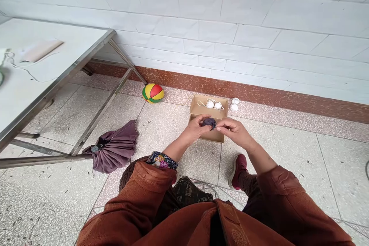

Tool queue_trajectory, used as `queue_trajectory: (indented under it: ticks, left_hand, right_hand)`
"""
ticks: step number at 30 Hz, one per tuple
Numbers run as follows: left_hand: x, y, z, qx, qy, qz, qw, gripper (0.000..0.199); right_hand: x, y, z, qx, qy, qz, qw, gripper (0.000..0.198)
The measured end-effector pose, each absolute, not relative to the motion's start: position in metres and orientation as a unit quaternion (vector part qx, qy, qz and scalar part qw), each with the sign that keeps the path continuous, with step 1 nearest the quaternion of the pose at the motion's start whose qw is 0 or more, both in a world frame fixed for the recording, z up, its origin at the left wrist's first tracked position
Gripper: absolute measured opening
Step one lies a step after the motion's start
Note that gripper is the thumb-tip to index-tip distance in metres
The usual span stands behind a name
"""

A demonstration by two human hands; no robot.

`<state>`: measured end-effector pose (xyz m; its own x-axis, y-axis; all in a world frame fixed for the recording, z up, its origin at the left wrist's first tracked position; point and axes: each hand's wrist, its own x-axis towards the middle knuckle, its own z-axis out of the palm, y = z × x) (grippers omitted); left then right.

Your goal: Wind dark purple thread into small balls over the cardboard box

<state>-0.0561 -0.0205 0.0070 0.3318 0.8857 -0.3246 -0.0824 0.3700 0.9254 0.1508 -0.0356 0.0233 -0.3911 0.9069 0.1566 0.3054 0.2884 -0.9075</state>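
My left hand (pixel 196 127) is closed around a small ball of dark yarn (pixel 208 123), held above an open cardboard box (pixel 218 137). Thumb and fingertips of my right hand (pixel 234 130) pinch at the right side of that ball, seemingly on its loose strand; the strand itself is too small to make out clearly. Two white yarn balls (pixel 214 104) with a trailing strand rest in the far section of the box. More white yarn balls (pixel 234 104) lie on the floor just right of it.
A tiled wall (pixel 213 30) rises behind the box. To the left stands a metal-framed table (pixel 86 30) with a folded paper-like item (pixel 43 50) on top. On the floor are a striped ball (pixel 153 93) and a purple folded umbrella (pixel 118 148). My red shoe (pixel 239 171) is near the box.
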Motion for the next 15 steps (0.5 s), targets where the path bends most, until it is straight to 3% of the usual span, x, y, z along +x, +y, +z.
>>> queue_trajectory:
  ticks: [5, 9, 15]
  left_hand:
    - [-0.053, -0.026, 0.01, 0.443, 0.357, 0.286, 0.771, 0.076]
    - [-0.055, -0.025, 0.018, 0.365, 0.324, 0.322, 0.811, 0.062]
    - [-0.057, -0.013, 0.011, 0.32, 0.402, 0.41, 0.753, 0.047]
  right_hand:
    - [0.153, -0.023, 0.007, -0.485, -0.683, 0.38, 0.391, 0.024]
    - [0.151, -0.021, -0.01, -0.522, -0.674, 0.383, 0.355, 0.024]
    - [0.139, -0.036, -0.005, -0.45, -0.75, 0.394, 0.282, 0.023]
